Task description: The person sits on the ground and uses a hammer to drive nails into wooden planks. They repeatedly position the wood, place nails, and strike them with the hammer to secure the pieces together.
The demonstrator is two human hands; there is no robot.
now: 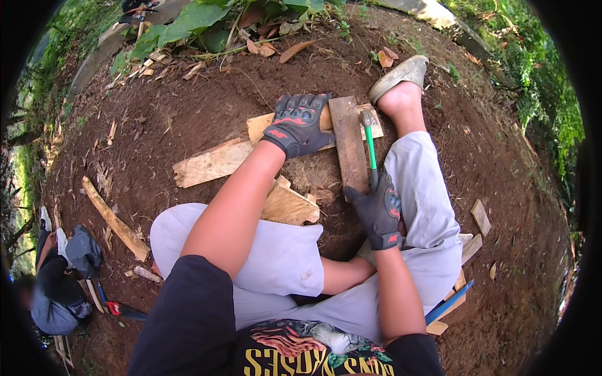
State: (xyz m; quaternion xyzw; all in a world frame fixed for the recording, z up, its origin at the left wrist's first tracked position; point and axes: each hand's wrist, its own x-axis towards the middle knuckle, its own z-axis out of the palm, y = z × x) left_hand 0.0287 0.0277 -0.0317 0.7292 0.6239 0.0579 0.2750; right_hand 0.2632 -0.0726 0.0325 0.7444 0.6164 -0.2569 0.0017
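Both my hands wear black gloves with red marks. My left hand [300, 125] is closed over a light wooden board [258, 127], its fingers bent over the far edge and its thumb beside a darker plank [350, 141]. That plank lies across the light wood, pointing toward me. My right hand [379, 212] is wrapped round a hammer [370, 145] with a green handle. The hammer's head rests at or just above the light wood, right of the plank; contact is unclear. My right thumb is at the plank's near end. A longer pale board [212, 164] extends left beneath my left wrist.
A split wood block [290, 203] sits by my left knee. A curved stick [115, 219] lies on the soil to the left. Beside my right thigh are wood scraps and a blue strip-like tool [449, 302]. Another person [56, 294] sits far left near a saw [119, 309].
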